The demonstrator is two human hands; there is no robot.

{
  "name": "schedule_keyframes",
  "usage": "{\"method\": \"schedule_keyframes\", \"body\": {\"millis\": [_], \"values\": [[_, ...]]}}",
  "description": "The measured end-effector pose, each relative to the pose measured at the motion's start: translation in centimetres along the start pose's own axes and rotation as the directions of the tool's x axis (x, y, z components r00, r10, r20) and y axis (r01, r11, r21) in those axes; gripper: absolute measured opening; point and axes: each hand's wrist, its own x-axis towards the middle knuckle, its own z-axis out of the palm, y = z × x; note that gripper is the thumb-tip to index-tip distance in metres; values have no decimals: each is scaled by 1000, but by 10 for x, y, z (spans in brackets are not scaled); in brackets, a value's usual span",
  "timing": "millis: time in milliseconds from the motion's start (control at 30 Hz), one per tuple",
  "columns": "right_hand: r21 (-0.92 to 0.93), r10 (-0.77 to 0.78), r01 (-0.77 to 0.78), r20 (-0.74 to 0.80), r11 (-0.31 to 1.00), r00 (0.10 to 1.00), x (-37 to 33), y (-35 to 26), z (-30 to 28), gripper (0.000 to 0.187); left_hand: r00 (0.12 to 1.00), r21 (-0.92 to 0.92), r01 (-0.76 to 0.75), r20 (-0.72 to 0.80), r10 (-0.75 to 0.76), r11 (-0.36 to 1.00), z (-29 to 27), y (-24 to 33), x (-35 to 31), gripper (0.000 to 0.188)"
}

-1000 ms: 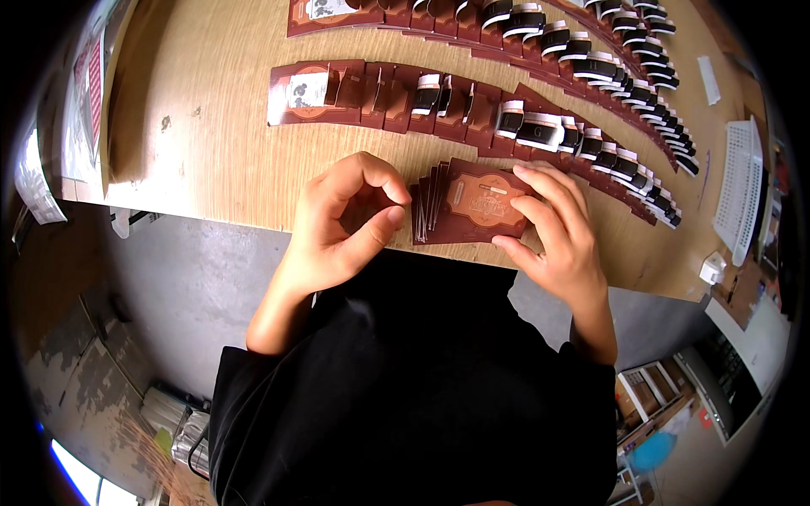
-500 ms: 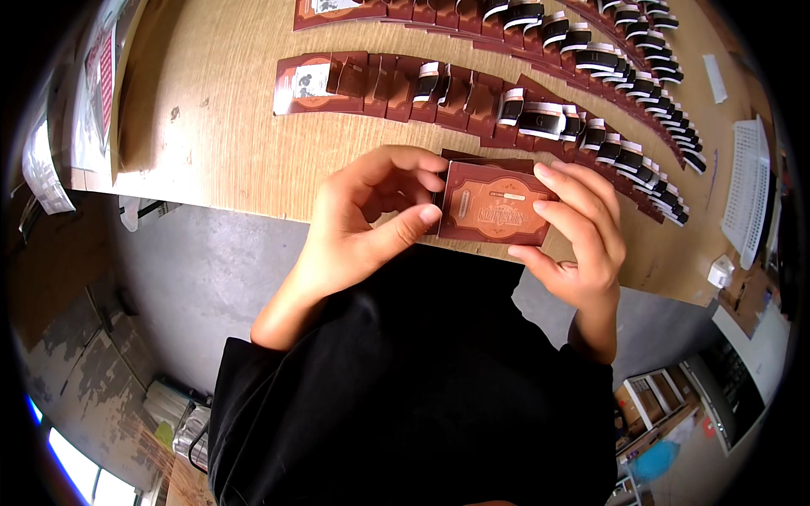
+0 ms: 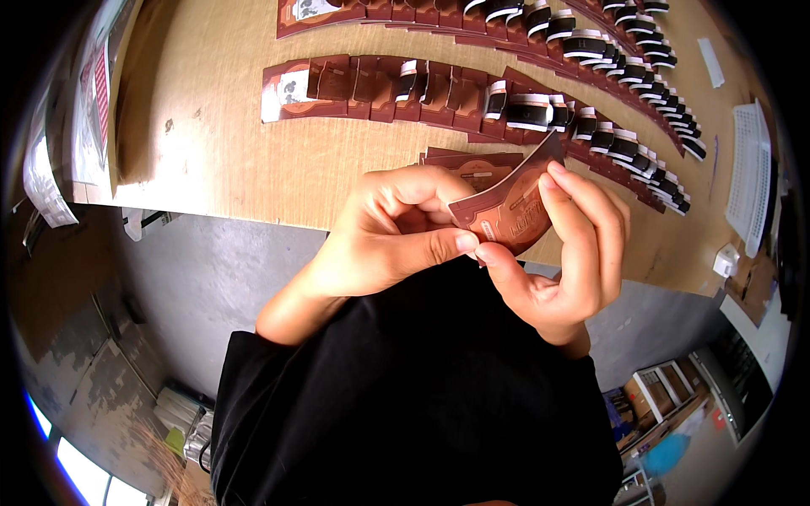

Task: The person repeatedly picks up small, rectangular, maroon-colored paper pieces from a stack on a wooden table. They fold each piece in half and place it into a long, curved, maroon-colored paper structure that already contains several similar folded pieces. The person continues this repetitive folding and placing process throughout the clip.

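A reddish-brown printed card (image 3: 516, 212) is bent into a curve between my two hands, above the table's near edge. My left hand (image 3: 390, 226) pinches its left corner between thumb and fingers. On the other side, my right hand (image 3: 582, 244) grips it, thumb at the lower edge and fingertips along the right side. Behind the held card, more brown cards (image 3: 481, 163) lie on the table, partly hidden by it and by my left hand.
An overlapping row of brown cards (image 3: 371, 88) crosses the wooden table (image 3: 202, 126), several with black-and-white curved pieces on them. Further rows lie behind it. At the right stand a white plastic basket (image 3: 747, 173) and a small white box (image 3: 726, 261). Clear plastic packaging (image 3: 93, 110) lies at the left.
The card was flat, facing up; now it is tilted and bent. My left hand has moved right and pinches its corner, close to my right thumb. The view has shifted slightly.
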Motion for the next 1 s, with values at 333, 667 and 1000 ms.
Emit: {"method": "schedule_keyframes", "body": {"millis": [333, 667, 1000], "values": [[-98, -16, 14, -22, 995, 1000, 1, -10, 7, 28, 998, 63, -57, -30, 59, 996, 7, -5, 2, 14], [90, 61, -56, -61, 994, 996, 3, -7, 10, 28, 986, 273, -165, 25, 165, 948, 7, -3, 1, 13], [-186, -82, 51, -160, 981, 984, -5, -8, 22, 19, 981, 312, -180, -13, 194, 933, 10, -6, 2, 12]]}}
